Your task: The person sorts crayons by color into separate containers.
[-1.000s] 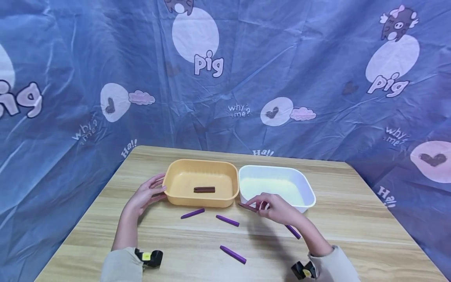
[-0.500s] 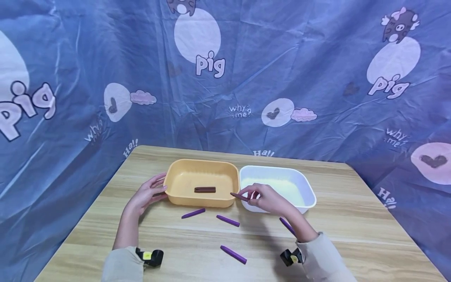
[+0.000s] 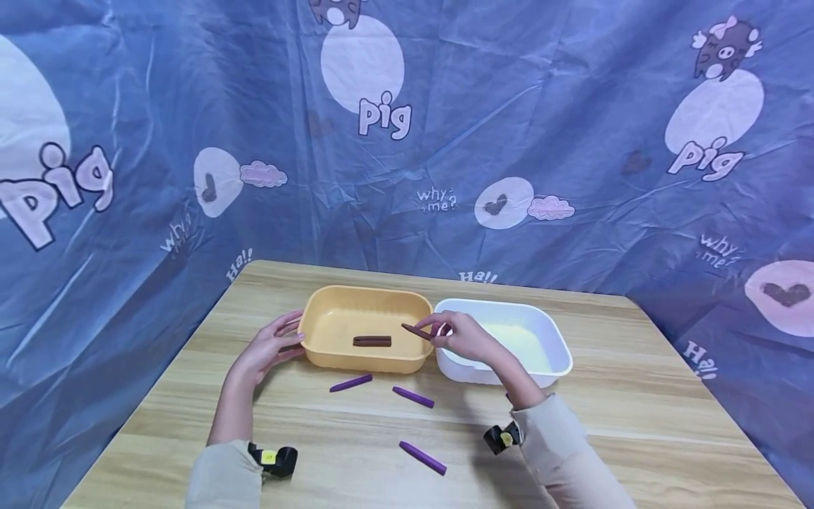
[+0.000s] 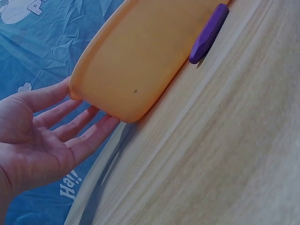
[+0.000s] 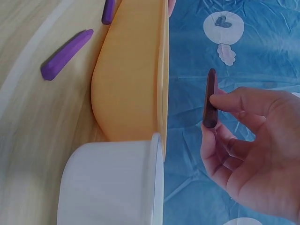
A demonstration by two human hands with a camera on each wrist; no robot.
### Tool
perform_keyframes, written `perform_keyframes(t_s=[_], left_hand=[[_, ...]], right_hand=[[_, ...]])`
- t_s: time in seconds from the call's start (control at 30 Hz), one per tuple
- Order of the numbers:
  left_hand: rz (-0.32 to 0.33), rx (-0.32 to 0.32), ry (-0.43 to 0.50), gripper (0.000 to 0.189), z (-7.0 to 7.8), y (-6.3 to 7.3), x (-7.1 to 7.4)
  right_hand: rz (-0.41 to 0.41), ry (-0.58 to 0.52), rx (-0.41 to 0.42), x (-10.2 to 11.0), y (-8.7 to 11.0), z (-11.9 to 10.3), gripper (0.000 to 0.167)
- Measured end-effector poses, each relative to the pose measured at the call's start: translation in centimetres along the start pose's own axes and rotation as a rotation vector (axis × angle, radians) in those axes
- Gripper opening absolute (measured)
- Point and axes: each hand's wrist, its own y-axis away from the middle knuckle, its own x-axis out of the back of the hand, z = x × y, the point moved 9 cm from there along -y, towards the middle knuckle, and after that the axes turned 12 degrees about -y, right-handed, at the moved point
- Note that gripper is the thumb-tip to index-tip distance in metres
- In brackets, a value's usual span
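A brown crayon (image 3: 413,330) is pinched between the thumb and fingers of my right hand (image 3: 467,335), raised over the right end of the yellow-orange bin (image 3: 365,364). In the right wrist view the crayon (image 5: 210,101) points away from the palm, above both rims. Two brown crayons (image 3: 372,341) appear to lie side by side on the bin's floor. My left hand (image 3: 268,346) touches the bin's left end; in the left wrist view its fingers are extended, fingertips against the outer wall and thumb at the rim.
Right beside the yellow-orange bin stands a white bin (image 3: 509,375). Purple crayons (image 3: 413,396) lie scattered on the wooden table (image 3: 305,452) in front of the bins, one mostly hidden behind the right forearm. A blue printed cloth (image 3: 381,212) hangs around the table.
My right hand has risen and moved left with the brown crayon, from in front of the white bin to above the yellow-orange bin's right end. The left hand stays against the bin.
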Motion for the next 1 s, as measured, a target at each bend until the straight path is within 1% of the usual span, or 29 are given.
perform_keyframes(t_s=[0.17, 0.4, 0.6, 0.83, 0.93, 1.0], left_hand=[[0.0, -0.004, 0.003, 0.061, 0.0, -0.1, 0.0], [-0.004, -0.011, 0.011, 0.061, -0.1, -0.1, 0.0], [-0.004, -0.017, 0.007, 0.062, -0.1, 0.0, 0.1], [-0.006, -0.02, 0.01, 0.06, -0.2, -0.1, 0.0], [-0.007, -0.02, 0.012, 0.06, -0.2, -0.1, 0.0], [-0.004, -0.019, 0.013, 0.06, -0.2, -0.1, 0.0]], right_hand=[[0.002, -0.01, -0.011, -0.4, -1.2, 0.2, 0.033], [-0.014, 0.001, -0.051, -1.2, -3.0, 0.3, 0.031], [-0.052, -0.004, -0.013, -2.2, -4.6, 0.0, 0.03], [-0.092, 0.0, 0.001, -3.5, -6.4, 0.5, 0.029], [-0.102, 0.011, 0.0, -3.9, -7.1, 0.6, 0.029], [-0.098, 0.041, 0.007, -4.1, -7.5, 0.7, 0.028]])
